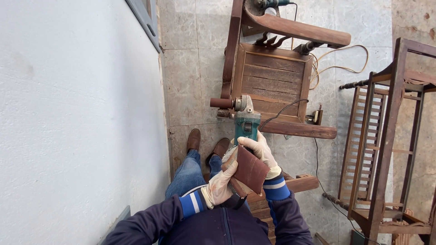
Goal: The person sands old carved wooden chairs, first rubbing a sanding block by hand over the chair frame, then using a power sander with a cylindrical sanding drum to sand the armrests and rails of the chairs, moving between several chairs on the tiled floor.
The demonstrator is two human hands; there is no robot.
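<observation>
I wear pale work gloves and a dark jacket with blue-and-white cuffs. My left hand (221, 183) grips the lower edge of a folded sheet of brown sandpaper (250, 169). My right hand (260, 149) pinches the sandpaper's upper edge and also rests against the teal body of an angle grinder (245, 120), which points away from me with its brown side handle sticking out to the left. The grinder's black cord runs off to the right. How the grinder is supported is hidden behind my hands.
A white wall (72, 122) fills the left. A wooden armchair (272, 77) lies on the tiled floor ahead, with a second power tool and tan cable behind it. A slatted wooden frame (381, 136) stands at the right. My jeans and brown shoes (194, 139) are below.
</observation>
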